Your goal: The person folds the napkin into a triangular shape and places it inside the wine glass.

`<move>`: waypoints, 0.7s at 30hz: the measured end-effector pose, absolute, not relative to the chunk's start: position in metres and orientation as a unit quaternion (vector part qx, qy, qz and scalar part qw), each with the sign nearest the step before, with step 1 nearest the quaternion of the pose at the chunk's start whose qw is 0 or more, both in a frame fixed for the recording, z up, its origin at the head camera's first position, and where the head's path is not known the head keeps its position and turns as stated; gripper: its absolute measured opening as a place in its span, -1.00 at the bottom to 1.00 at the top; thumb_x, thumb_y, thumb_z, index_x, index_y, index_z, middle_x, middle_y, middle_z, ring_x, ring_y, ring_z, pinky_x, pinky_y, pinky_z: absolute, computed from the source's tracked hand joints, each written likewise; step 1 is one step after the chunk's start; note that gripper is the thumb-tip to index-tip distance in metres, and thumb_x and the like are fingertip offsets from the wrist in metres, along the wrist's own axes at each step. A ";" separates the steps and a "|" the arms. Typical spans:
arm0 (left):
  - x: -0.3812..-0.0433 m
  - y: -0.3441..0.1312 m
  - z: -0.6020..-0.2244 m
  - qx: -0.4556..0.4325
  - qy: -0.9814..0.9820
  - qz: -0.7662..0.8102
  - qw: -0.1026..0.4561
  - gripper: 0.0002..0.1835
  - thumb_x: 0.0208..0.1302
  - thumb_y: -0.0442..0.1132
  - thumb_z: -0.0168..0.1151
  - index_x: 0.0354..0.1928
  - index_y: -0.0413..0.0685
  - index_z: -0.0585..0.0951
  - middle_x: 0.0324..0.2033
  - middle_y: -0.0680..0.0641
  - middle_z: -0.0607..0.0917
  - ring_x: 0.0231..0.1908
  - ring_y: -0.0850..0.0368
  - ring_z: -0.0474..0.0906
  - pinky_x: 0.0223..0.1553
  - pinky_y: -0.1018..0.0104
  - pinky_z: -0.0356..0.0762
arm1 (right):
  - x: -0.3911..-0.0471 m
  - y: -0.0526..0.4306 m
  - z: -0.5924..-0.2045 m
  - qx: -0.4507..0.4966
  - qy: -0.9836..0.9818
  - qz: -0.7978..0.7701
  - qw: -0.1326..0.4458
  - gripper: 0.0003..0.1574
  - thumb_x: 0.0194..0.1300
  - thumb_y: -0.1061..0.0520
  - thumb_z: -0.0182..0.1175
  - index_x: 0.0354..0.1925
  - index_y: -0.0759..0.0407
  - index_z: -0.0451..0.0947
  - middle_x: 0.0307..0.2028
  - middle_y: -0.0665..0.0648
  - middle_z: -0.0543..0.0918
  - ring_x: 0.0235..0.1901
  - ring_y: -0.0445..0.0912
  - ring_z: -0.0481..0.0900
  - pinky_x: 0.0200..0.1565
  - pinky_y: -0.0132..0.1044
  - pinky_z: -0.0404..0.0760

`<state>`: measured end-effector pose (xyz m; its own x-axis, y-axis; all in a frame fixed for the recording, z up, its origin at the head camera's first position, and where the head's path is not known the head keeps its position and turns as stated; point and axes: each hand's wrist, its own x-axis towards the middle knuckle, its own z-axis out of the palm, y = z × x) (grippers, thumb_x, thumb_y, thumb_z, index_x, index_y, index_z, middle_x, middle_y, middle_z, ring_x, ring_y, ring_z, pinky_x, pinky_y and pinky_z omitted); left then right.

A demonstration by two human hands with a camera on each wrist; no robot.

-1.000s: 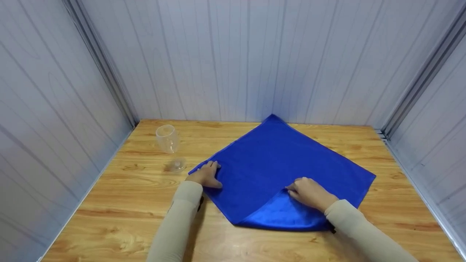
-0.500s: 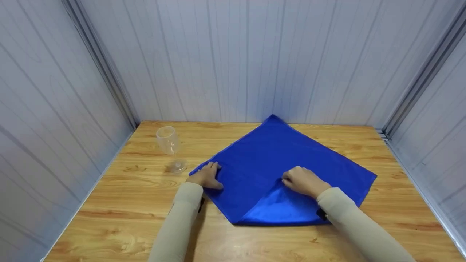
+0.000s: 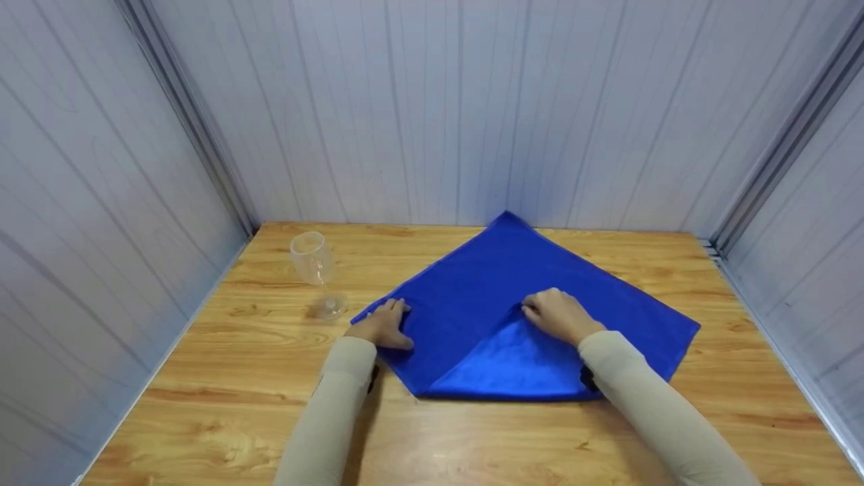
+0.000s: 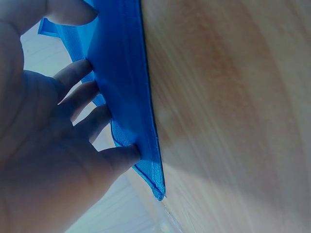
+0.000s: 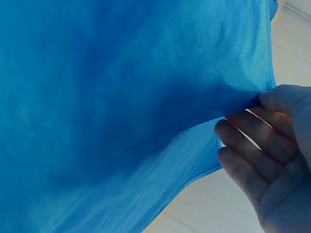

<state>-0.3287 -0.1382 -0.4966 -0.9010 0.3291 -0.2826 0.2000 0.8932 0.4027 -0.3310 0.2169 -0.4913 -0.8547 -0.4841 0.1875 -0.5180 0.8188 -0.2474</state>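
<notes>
A blue cloth lies diagonally on the wooden table, its near corner lifted and folded back so the shinier underside shows. My right hand pinches that corner between thumb and forefinger, over the middle of the cloth. In the right wrist view, the thumb of my right hand presses the corner against the forefinger, with the other fingers loosely bent below. Spread near the cloth's left corner, my left hand rests with its fingertips on the fabric. The left wrist view shows these fingers extended onto the cloth.
A clear stemmed glass stands upright to the left of the cloth, close beyond my left hand. Pale panelled walls enclose the wooden table at the back and on both sides. The cloth's far corner reaches the back wall.
My right hand has moved away from me and slightly left, drawing the pinched corner farther over the cloth. The near fold has shifted farther from the table's front. My left hand stays put.
</notes>
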 end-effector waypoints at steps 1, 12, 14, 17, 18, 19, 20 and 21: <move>-0.329 -0.138 -0.496 0.137 0.958 0.185 0.174 -0.07 0.13 -0.05 0.44 0.48 -0.18 0.22 0.45 -0.26 0.20 0.45 -0.21 0.09 0.39 -0.13 0.14 | -0.333 0.217 -0.492 0.263 -0.951 0.149 0.061 -0.78 0.41 0.20 0.21 -0.15 0.30 0.74 -0.26 0.23 0.75 -0.26 0.07 0.71 -0.20 -0.01 0.67; -0.331 -0.140 -0.497 0.148 0.958 0.181 0.165 -0.08 0.11 -0.07 0.41 0.46 -0.22 0.23 0.42 -0.27 0.25 0.44 -0.21 0.11 0.40 -0.19 0.06 | -0.349 0.213 -0.498 0.222 -0.952 0.207 0.052 -0.74 0.42 0.20 0.20 -0.08 0.32 0.73 -0.17 0.26 0.75 -0.12 0.14 0.70 -0.05 0.05 0.63; -0.331 -0.139 -0.496 0.143 0.958 0.175 0.174 -0.08 0.13 -0.06 0.39 0.48 -0.19 0.20 0.44 -0.24 0.23 0.46 -0.19 0.08 0.41 -0.15 0.04 | -0.351 0.213 -0.499 0.211 -0.952 0.216 0.052 -0.75 0.43 0.19 0.20 -0.08 0.31 0.73 -0.17 0.26 0.75 -0.12 0.14 0.70 -0.05 0.05 0.63; -0.330 -0.139 -0.496 0.142 0.958 0.179 0.174 -0.07 0.13 -0.06 0.40 0.48 -0.20 0.20 0.44 -0.25 0.23 0.46 -0.19 0.08 0.42 -0.16 0.02 | -0.354 0.212 -0.501 0.195 -0.952 0.228 0.055 -0.74 0.44 0.19 0.18 -0.08 0.32 0.73 -0.16 0.27 0.74 -0.12 0.14 0.70 -0.06 0.06 0.63; -0.330 -0.139 -0.496 0.142 0.958 0.179 0.174 -0.08 0.14 -0.07 0.40 0.48 -0.20 0.20 0.44 -0.25 0.22 0.46 -0.20 0.08 0.42 -0.17 0.02 | -0.355 0.212 -0.501 0.190 -0.953 0.230 0.058 -0.73 0.44 0.19 0.17 -0.07 0.33 0.73 -0.15 0.28 0.74 -0.11 0.15 0.70 -0.06 0.06 0.63; -0.329 -0.139 -0.496 0.143 0.957 0.182 0.173 -0.08 0.14 -0.07 0.41 0.48 -0.21 0.21 0.44 -0.26 0.22 0.46 -0.21 0.08 0.41 -0.19 0.01 | -0.357 0.212 -0.501 0.185 -0.953 0.231 0.061 -0.72 0.45 0.19 0.17 -0.06 0.34 0.72 -0.14 0.30 0.74 -0.10 0.16 0.70 -0.06 0.06 0.63; -0.329 -0.139 -0.496 0.144 0.957 0.186 0.171 -0.08 0.14 -0.07 0.42 0.47 -0.23 0.22 0.43 -0.27 0.23 0.45 -0.22 0.08 0.41 -0.20 0.01 | -0.358 0.212 -0.501 0.180 -0.953 0.233 0.064 -0.71 0.45 0.19 0.16 -0.05 0.35 0.71 -0.12 0.31 0.73 -0.08 0.17 0.69 -0.05 0.07 0.63; -0.329 -0.139 -0.496 0.145 0.957 0.185 0.170 -0.09 0.14 -0.08 0.42 0.47 -0.23 0.22 0.43 -0.28 0.23 0.45 -0.22 0.09 0.41 -0.21 0.02 | -0.359 0.211 -0.501 0.175 -0.954 0.235 0.067 -0.70 0.46 0.19 0.16 -0.04 0.36 0.71 -0.11 0.32 0.73 -0.07 0.18 0.69 -0.04 0.07 0.63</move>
